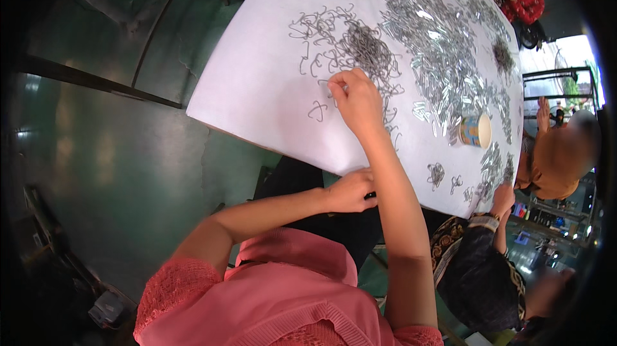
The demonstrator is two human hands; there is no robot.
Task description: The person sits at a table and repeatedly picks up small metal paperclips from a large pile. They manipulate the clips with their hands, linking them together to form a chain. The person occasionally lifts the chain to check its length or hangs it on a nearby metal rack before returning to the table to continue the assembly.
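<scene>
Reaching w/ right hand (355, 98), fingers pinched on bent wire hooks (360, 50) heaped mid white table (257, 82). Left hand (350, 191) at table's near edge, grip can't be told. Best picked one at a time, since tangled. Paper cup (475, 130) nearby.

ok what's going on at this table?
A person in a pink top leans over a white table strewn with small bent wire pieces and shiny metal strips. Their right hand reaches into the wire pile, fingers pinched at a piece. Their left hand sits at the table's near edge, contents unclear. A paper cup stands nearby; other people work alongside.
</scene>
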